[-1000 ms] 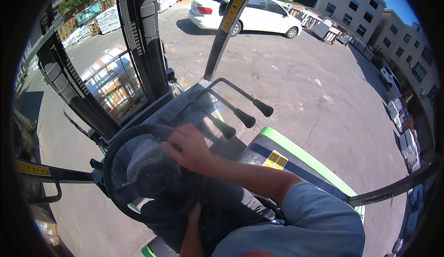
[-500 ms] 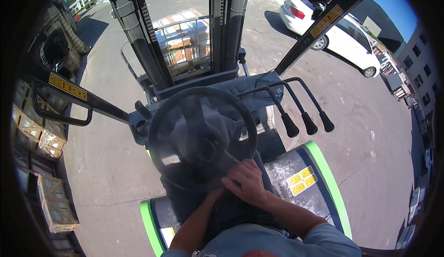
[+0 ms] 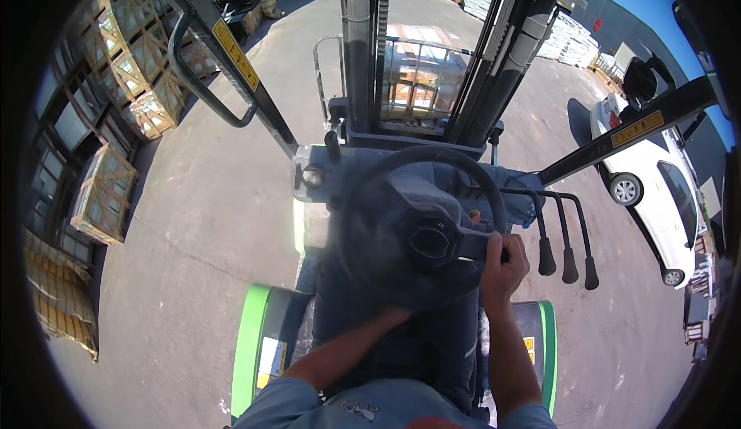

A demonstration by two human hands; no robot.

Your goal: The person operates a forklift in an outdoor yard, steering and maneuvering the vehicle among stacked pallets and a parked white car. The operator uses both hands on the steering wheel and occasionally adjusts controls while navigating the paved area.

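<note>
A black steering wheel (image 3: pixel 429 241) of a forklift sits in front of me, part of its rim blurred. My right hand (image 3: pixel 505 264) is closed around the rim at its right side. My left hand (image 3: pixel 397 315) is at the wheel's lower part; its fingers are hidden and blurred, so its grip does not show. Right of the wheel stand three black control levers (image 3: pixel 569 265), with no hand on them. Beyond the wheel rises the dark mast (image 3: pixel 358 58), and behind it is a wrapped, crated load (image 3: pixel 421 81).
Wooden crates (image 3: pixel 104 193) line the left side. A white car (image 3: pixel 652 189) stands at the right. Stacked white goods (image 3: pixel 567 40) lie at the far right, past the mast. The overhead guard's posts (image 3: pixel 239 58) flank the cab. Grey pavement (image 3: pixel 193 220) surrounds the forklift.
My right hand has moved from the wheel's lower rim up to its right side, away from my left hand. The wheel has rotated. Mast and car appear farther right in the view.
</note>
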